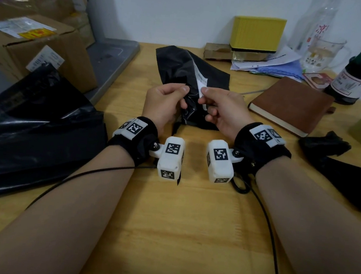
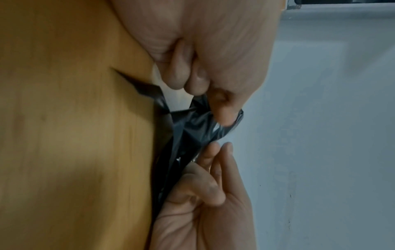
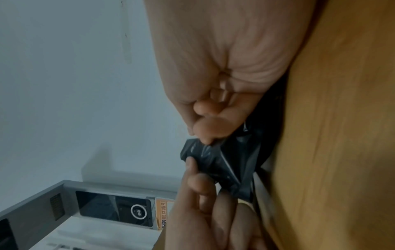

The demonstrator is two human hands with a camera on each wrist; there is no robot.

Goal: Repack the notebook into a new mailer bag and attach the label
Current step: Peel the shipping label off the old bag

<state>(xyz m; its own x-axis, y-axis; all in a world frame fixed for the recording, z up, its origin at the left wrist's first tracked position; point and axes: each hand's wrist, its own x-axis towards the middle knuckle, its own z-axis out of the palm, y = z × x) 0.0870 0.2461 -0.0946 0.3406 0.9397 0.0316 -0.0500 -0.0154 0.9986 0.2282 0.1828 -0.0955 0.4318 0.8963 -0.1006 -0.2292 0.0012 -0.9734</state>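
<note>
Tabletop (image 1: pixel 167 233) of pale wood spreads under everything. At the near left lies a big sheet of glossy black plastic (image 1: pixel 35 129) (probably the new mailer bag, though I cannot tell for sure). The brown notebook (image 1: pixel 290 104) rests closed at the right, well apart from both hands and outside any bag. In the middle, held up off the wood, is the crumpled old black mailer (image 1: pixel 181 65) with its white label (image 1: pixel 201 80) partly lifted.

The left hand (image 1: pixel 163 105) pinches the black film between thumb and curled fingers, steadying it. The right hand (image 1: pixel 222 112) pinches the label's near edge with thumb and forefinger, its other fingers loosely curled beneath.

The step in hand looks like peeling the label off the old mailer. Next calls for a slow, even pull along the sticker while the left hand keeps the film taut, since thin paper could tear.
</note>
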